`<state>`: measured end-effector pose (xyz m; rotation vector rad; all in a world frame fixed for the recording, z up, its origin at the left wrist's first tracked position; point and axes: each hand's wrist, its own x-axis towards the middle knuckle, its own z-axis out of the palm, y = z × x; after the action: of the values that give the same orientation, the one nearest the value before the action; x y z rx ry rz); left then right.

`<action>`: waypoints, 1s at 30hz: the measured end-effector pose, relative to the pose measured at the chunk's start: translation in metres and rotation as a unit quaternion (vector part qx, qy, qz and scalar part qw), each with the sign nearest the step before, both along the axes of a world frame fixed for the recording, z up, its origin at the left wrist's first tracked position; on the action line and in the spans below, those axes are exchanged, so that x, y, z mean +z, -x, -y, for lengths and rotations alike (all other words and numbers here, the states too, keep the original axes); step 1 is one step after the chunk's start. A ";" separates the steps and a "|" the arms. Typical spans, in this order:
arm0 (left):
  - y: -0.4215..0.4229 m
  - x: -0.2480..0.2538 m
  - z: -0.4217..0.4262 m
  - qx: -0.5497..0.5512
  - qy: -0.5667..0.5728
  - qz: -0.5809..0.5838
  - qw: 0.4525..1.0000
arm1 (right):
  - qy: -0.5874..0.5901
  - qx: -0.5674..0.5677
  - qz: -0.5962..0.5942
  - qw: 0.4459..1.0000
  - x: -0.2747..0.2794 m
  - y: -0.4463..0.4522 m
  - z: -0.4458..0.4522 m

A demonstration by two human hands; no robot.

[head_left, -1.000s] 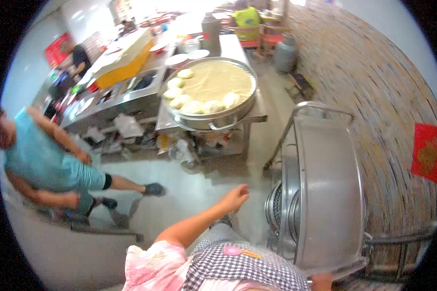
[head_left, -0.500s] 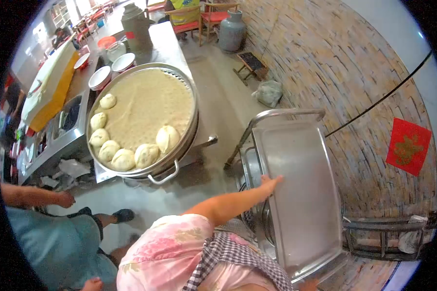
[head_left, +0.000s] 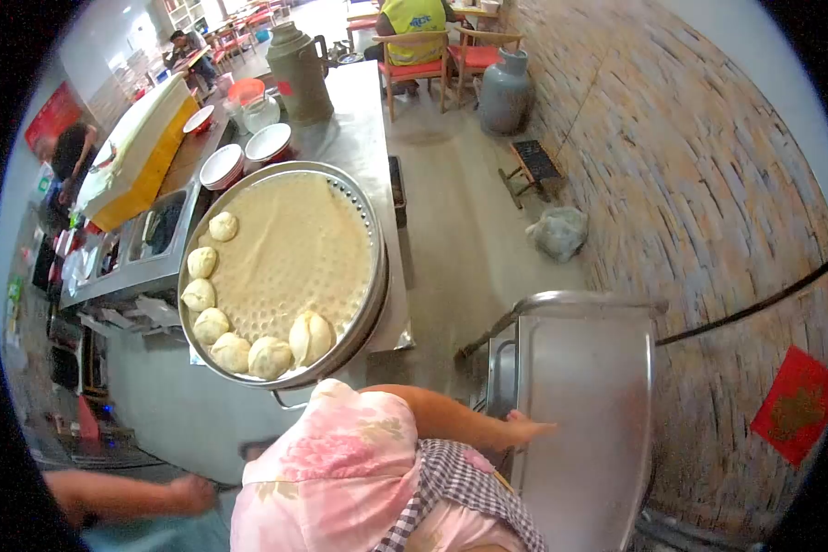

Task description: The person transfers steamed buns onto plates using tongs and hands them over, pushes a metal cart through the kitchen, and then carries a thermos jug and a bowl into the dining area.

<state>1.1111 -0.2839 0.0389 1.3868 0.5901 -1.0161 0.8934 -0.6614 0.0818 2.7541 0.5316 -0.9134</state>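
My left hand (head_left: 529, 429) reaches across to the right, over the left edge of a large metal tray (head_left: 584, 460). Its fingers look stretched out, resting at or just above the tray's surface; exact contact is hard to tell. The tray lies on a cart with a curved metal handle (head_left: 584, 299). My right hand is out of the picture. Left of the tray, a wide round steamer (head_left: 377, 276) stands on a metal counter. Several pale filled buns (head_left: 270, 357) sit along its left and near rim, on a perforated, cloth-like base.
A co-worker's hand (head_left: 190, 495) is at lower left. Bowls (head_left: 223, 167) and a thermos (head_left: 299, 78) stand behind the steamer. A gas cylinder (head_left: 507, 92), low stool (head_left: 535, 166) and plastic bag (head_left: 558, 233) line the wall. Someone in a yellow vest (head_left: 414, 20) sits beyond.
My view has tilted up, so the steamer and cart appear lower. My left hand stays over the tray. My right hand, barely visible at the bottom before, has left view.
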 end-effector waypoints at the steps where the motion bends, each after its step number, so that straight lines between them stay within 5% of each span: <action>1: -0.011 0.001 -0.003 -0.015 0.018 -0.021 0.999 | -0.016 -0.013 0.008 1.000 0.000 -0.025 -0.014; 10: -0.092 -0.013 -0.018 -0.097 0.137 0.039 0.985 | -0.207 -0.059 0.134 0.967 0.005 -0.204 -0.118; 13: -0.123 -0.014 -0.039 -0.168 0.154 0.101 0.968 | -0.272 0.016 0.065 0.960 0.049 -0.325 -0.205; 17: -0.177 -0.027 -0.084 -0.212 0.149 0.247 0.934 | -0.189 0.232 0.290 0.909 0.090 -0.454 -0.334; 20: -0.218 -0.014 -0.136 -0.148 0.079 0.335 0.927 | -0.103 0.310 0.319 0.890 0.085 -0.527 -0.385; 23: -0.241 0.024 -0.217 -0.101 0.029 0.388 0.915 | 0.007 0.241 0.129 0.962 0.048 -0.596 -0.398; 25: -0.243 0.045 -0.259 0.007 0.001 0.395 0.919 | 0.129 0.243 0.060 0.960 0.050 -0.612 -0.414; 30: -0.258 0.067 -0.329 0.207 -0.052 0.419 0.882 | 0.136 0.326 -0.004 0.936 0.013 -0.661 -0.385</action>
<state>1.3692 0.0454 0.1055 1.5412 0.2567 0.0086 1.5543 -0.2761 0.0952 2.0987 1.1290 -0.7513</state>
